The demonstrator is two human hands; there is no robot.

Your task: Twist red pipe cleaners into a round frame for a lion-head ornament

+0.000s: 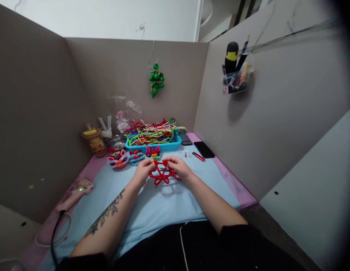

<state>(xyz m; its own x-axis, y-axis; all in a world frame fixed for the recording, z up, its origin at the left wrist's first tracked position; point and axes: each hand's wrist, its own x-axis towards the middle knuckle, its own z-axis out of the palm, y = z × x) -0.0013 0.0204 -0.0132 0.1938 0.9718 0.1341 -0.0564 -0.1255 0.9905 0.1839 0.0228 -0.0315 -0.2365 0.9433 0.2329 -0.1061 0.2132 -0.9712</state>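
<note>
Between my two hands is a red pipe-cleaner frame, bent into several loops and held just over the blue cloth. My left hand pinches its upper left part. On the upper right, my right hand has its fingers closed on the same frame. Something like scissors shows faintly behind the red loops, too hidden to be sure. Just beyond my hands sit a pink pipe-cleaner animal head, a blue one and a red-and-blue one.
A blue tray heaped with colourful pipe cleaners stands at the back. To its right lie a black phone and a red cutter. A glue gun with a cord rests at left, near a lidded cup. Partition walls enclose the table.
</note>
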